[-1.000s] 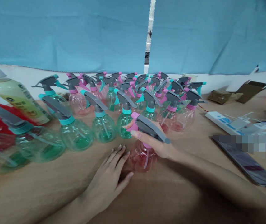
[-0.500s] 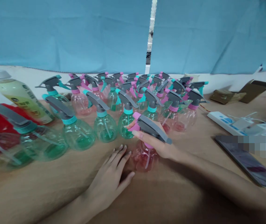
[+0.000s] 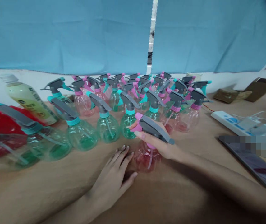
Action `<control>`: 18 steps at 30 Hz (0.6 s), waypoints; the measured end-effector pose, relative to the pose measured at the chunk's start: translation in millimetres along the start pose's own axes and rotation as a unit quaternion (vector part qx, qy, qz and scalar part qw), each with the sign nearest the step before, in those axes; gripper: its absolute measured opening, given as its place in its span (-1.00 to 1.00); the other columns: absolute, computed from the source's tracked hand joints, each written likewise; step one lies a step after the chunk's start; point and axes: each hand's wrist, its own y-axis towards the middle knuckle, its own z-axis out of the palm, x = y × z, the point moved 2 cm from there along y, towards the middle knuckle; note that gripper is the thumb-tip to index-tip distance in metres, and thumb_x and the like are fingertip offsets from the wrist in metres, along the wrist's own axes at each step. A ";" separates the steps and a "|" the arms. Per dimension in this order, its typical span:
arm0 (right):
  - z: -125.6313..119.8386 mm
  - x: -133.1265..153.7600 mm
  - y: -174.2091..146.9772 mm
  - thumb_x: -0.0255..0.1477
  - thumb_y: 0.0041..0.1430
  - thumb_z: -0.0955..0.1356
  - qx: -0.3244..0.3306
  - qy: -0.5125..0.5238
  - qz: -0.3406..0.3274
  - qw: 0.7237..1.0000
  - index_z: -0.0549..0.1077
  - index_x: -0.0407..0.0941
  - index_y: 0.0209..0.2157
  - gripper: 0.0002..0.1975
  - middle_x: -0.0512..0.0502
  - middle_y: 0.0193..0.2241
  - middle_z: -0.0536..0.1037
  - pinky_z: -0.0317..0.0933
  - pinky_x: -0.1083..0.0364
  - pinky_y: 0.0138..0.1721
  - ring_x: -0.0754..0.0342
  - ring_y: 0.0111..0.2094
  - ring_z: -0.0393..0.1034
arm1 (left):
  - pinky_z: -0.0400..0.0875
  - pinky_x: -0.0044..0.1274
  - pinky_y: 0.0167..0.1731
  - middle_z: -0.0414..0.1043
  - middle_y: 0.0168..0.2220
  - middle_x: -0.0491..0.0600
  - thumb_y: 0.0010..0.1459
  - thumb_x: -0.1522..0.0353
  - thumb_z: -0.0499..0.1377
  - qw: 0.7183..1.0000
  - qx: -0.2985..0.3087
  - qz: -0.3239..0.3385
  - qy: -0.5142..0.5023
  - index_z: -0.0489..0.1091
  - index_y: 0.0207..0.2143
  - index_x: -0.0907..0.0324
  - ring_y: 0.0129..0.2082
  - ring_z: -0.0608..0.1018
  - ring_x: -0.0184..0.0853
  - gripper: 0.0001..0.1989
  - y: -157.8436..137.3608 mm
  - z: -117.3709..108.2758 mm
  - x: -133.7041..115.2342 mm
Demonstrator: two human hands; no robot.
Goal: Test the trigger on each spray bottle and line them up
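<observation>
A pink-liquid spray bottle [image 3: 148, 158] with a grey and pink trigger head stands upright on the table in front of me. My right hand [image 3: 157, 141] grips it around the neck, just under the head, thumb and fingers on either side. Flat on the table to its left lies my left hand [image 3: 114, 174], fingers stretched out and holding nothing. Its fingertips are close beside the bottle's base; whether they touch it I cannot tell. Just behind are a green-liquid spray bottle [image 3: 128, 126] with a turquoise collar and another green spray bottle [image 3: 108, 130].
Several more spray bottles, green and pink, crowd the back, with a large green one [image 3: 83, 137] at left. A pale yellow bottle [image 3: 30, 99] leans near red plastic [image 3: 4, 119]. At right lie a power strip [image 3: 228, 123], a phone [image 3: 251, 165] and an open cardboard box [image 3: 260, 88].
The whole view has shifted slightly, so everything appears a little further right. Both hands keep the same pose, the right one still around the pink bottle's neck.
</observation>
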 end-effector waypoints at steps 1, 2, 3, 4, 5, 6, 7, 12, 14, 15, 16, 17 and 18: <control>0.1 0.2 0.0 -0.23 0.16 0.34 -0.001 -0.003 0.001 1.000 0.44 -0.06 -0.18 -0.76 -0.02 -0.32 0.47 0.21 0.08 -0.28 0.08 -0.29 0.33 | 0.23 -0.18 0.09 0.23 0.18 0.21 0.27 0.21 0.05 1.000 0.000 0.000 -0.001 0.19 0.14 0.30 0.17 0.28 -0.05 -0.52 0.0 0.1 0.1; 0.2 0.4 -0.1 -0.23 0.16 0.34 -0.002 -0.006 0.001 1.000 0.44 -0.05 -0.18 -0.75 -0.02 -0.31 0.48 0.21 0.08 -0.28 0.08 -0.29 0.33 | 0.23 -0.18 0.09 0.23 0.18 0.21 0.27 0.21 0.05 1.000 0.001 0.000 -0.002 0.20 0.14 0.30 0.18 0.28 -0.05 -0.52 -0.1 0.2 0.3; 0.3 0.4 -0.1 -0.23 0.16 0.33 -0.003 -0.009 0.000 1.000 0.44 -0.05 -0.18 -0.76 -0.02 -0.31 0.48 0.21 0.08 -0.29 0.08 -0.30 0.33 | 0.23 -0.18 0.09 0.22 0.18 0.21 0.27 0.21 0.05 1.000 0.000 0.000 -0.003 0.20 0.14 0.30 0.18 0.28 -0.04 -0.52 -0.1 0.2 0.4; 0.3 0.4 -0.1 -0.23 0.16 0.33 -0.002 -0.013 -0.001 1.000 0.45 -0.04 -0.19 -0.76 -0.02 -0.32 0.48 0.22 0.08 -0.30 0.09 -0.31 0.33 | 0.23 -0.18 0.09 0.22 0.18 0.21 0.27 0.20 0.05 1.000 0.000 0.000 -0.003 0.19 0.14 0.30 0.18 0.27 -0.04 -0.52 -0.2 0.1 0.4; 0.2 0.2 -0.1 -0.23 0.16 0.33 -0.004 -0.016 -0.002 1.000 0.45 -0.04 -0.20 -0.77 -0.01 -0.33 0.48 0.22 0.08 -0.31 0.09 -0.32 0.33 | 0.22 -0.18 0.09 0.22 0.18 0.21 0.27 0.20 0.04 1.000 -0.001 0.001 -0.005 0.19 0.14 0.30 0.18 0.27 -0.04 -0.52 -0.2 -0.1 0.3; 0.1 0.0 0.0 -0.23 0.16 0.33 -0.004 -0.019 -0.002 1.000 0.45 -0.04 -0.21 -0.78 0.00 -0.35 0.47 0.22 0.09 -0.31 0.09 -0.33 0.33 | 0.22 -0.18 0.10 0.21 0.18 0.21 0.27 0.20 0.04 1.000 -0.001 0.000 -0.006 0.19 0.15 0.29 0.19 0.26 -0.05 -0.52 -0.3 -0.3 0.3; 0.0 -0.3 0.0 -0.24 0.16 0.33 -0.004 -0.020 -0.002 1.000 0.45 -0.04 -0.23 -0.80 0.00 -0.36 0.47 0.22 0.09 -0.32 0.09 -0.34 0.32 | 0.21 -0.18 0.10 0.21 0.19 0.21 0.28 0.19 0.04 1.000 0.000 -0.001 -0.008 0.18 0.15 0.28 0.19 0.26 -0.05 -0.52 -0.3 -0.5 0.1; 0.1 -0.4 0.4 -0.30 0.17 0.33 0.003 -0.014 -0.003 1.000 0.45 -0.06 -0.23 -0.83 -0.01 -0.35 0.47 0.21 0.09 -0.28 0.10 -0.34 0.32 | 0.20 -0.17 0.10 0.21 0.19 0.22 0.28 0.20 0.04 1.000 0.006 -0.002 -0.008 0.19 0.14 0.30 0.19 0.26 -0.05 -0.52 -0.3 -0.3 -0.4; 0.4 0.2 0.9 -0.29 0.17 0.32 0.005 -0.016 -0.001 1.000 0.45 -0.06 -0.23 -0.83 0.00 -0.37 0.45 0.21 0.09 -0.31 0.12 -0.37 0.29 | 0.20 -0.16 0.10 0.21 0.19 0.22 0.27 0.20 0.04 1.000 0.005 -0.001 -0.008 0.20 0.14 0.31 0.19 0.26 -0.04 -0.52 -0.5 -0.1 -0.2; 0.6 0.5 1.3 -0.29 0.17 0.32 0.006 -0.018 0.001 1.000 0.45 -0.06 -0.24 -0.82 0.01 -0.40 0.43 0.21 0.10 -0.34 0.12 -0.40 0.27 | 0.20 -0.16 0.10 0.21 0.18 0.22 0.27 0.20 0.04 1.000 0.005 -0.002 -0.009 0.21 0.14 0.31 0.19 0.26 -0.04 -0.52 -0.6 0.1 0.1; 0.7 0.7 1.7 -0.28 0.17 0.32 0.007 -0.018 0.003 1.000 0.45 -0.06 -0.24 -0.82 0.01 -0.42 0.41 0.20 0.11 -0.37 0.13 -0.42 0.25 | 0.20 -0.17 0.11 0.21 0.18 0.21 0.27 0.20 0.04 1.000 0.004 -0.003 -0.010 0.21 0.13 0.30 0.19 0.26 -0.04 -0.53 -0.7 0.2 0.3; 0.8 0.8 2.2 -0.28 0.17 0.32 0.009 -0.017 0.002 1.000 0.45 -0.06 -0.24 -0.82 0.01 -0.43 0.40 0.19 0.12 -0.40 0.13 -0.43 0.24 | 0.20 -0.17 0.11 0.22 0.18 0.20 0.27 0.20 0.04 1.000 0.003 -0.004 -0.012 0.21 0.13 0.29 0.19 0.26 -0.05 -0.53 -0.7 0.2 0.5; 0.7 1.0 2.7 -0.28 0.17 0.32 0.009 -0.015 -0.002 1.000 0.45 -0.06 -0.25 -0.82 0.01 -0.43 0.39 0.18 0.13 -0.42 0.13 -0.44 0.23 | 0.20 -0.18 0.11 0.22 0.18 0.19 0.27 0.20 0.04 1.000 0.002 -0.004 -0.014 0.21 0.13 0.28 0.19 0.26 -0.05 -0.53 -0.6 0.3 0.7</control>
